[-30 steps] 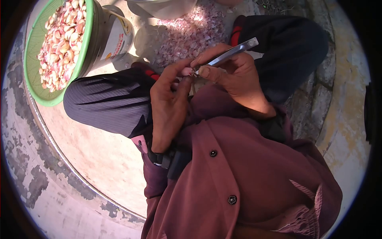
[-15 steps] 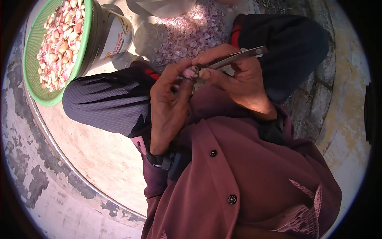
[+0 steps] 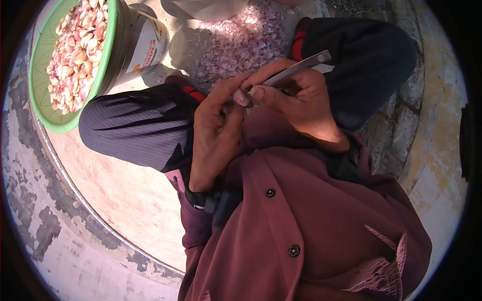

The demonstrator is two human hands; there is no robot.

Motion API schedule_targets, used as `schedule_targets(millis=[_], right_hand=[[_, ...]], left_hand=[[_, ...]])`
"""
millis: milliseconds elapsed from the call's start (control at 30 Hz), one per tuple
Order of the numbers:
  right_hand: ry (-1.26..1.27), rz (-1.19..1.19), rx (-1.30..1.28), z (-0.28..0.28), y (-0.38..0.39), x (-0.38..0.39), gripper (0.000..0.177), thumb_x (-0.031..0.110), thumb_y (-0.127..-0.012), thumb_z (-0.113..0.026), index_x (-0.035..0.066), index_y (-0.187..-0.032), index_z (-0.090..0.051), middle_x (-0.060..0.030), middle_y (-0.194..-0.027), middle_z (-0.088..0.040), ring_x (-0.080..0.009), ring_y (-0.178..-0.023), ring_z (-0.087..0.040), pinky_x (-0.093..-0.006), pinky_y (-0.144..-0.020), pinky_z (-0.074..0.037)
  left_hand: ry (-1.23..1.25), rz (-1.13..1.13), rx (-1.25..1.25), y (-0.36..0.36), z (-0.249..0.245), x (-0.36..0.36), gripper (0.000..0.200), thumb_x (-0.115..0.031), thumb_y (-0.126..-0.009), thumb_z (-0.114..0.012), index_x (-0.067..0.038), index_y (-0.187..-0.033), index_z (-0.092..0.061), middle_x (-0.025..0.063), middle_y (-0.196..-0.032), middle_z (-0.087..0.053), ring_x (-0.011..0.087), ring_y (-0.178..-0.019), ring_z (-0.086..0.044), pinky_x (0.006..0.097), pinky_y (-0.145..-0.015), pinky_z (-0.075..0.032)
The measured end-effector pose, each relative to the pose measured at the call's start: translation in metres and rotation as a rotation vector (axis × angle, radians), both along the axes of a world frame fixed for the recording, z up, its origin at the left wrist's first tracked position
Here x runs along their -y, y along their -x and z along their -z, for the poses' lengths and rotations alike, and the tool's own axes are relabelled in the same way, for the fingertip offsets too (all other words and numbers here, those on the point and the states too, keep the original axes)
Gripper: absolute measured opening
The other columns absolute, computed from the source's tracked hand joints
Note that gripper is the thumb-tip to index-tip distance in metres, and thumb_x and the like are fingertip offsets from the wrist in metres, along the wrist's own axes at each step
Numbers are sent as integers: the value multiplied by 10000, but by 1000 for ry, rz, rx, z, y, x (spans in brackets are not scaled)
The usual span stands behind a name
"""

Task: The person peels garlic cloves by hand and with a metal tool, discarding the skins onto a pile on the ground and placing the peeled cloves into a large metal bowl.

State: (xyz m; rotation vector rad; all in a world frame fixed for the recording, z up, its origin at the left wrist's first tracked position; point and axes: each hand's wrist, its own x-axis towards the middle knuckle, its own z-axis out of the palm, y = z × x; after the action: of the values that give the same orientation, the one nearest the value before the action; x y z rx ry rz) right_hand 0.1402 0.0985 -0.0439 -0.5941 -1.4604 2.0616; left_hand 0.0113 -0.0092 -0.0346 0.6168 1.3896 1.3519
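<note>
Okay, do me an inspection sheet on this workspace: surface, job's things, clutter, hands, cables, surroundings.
Surface: pale floor, partly sunlit.
Job's things: garlic cloves heaped in a green basket; one pinkish clove and a flat metal blade in hand.
Clutter: loose pinkish skins spread on the floor beyond the hands.
Hands: left hand pinches the clove; right hand grips the blade, its tip hidden.
Cables: nothing seen.
Surroundings: printed bucket beside the basket; patchy, peeling paint at left.
</note>
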Motion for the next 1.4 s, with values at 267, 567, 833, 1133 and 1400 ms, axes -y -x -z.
schedule_targets(millis=[267,567,833,1133,1400], right_hand=[[99,45,-20,7,3,3,117,21,-867,-660,-39,-964,-633,-110,-931,-674,-145,-845,-651,-254,-782,-530],[-65,178,64,17,2,-10,114,50,-867,-677,-8,-960,-644,-75,-945,-681,-78,-818,-607,-200,-731,-476],[-129,231,82,18,-6,-17,227,99,-847,-712,8,-1030,-613,-88,-984,-676,-105,-861,-618,-224,-768,-485],[-526,23,-3,0,0,-8,262,12,-739,-769,-20,-959,-630,-162,-936,-670,-232,-908,-664,-302,-770,-535],[-527,-64,118,-12,-3,-6,262,-13,-731,-759,-13,-966,-642,-129,-942,-679,-200,-892,-674,-288,-769,-545]], left_hand=[[85,-151,387,1,-2,4,267,-64,-956,-492,33,-1196,-558,37,-895,-600,38,-728,-498,163,-645,-383],[73,-175,482,7,1,6,216,-97,-962,-459,35,-1093,-570,86,-819,-584,25,-515,-365,160,-486,-316],[22,-242,614,4,1,5,180,-103,-971,-484,-18,-1129,-500,102,-855,-610,30,-541,-394,167,-521,-321],[1,-275,495,-3,-2,2,168,-85,-949,-560,-38,-1098,-498,15,-875,-595,7,-628,-448,156,-540,-343],[40,-249,411,-2,-1,4,124,-96,-947,-569,-32,-1046,-533,0,-875,-594,8,-692,-490,149,-594,-383]])
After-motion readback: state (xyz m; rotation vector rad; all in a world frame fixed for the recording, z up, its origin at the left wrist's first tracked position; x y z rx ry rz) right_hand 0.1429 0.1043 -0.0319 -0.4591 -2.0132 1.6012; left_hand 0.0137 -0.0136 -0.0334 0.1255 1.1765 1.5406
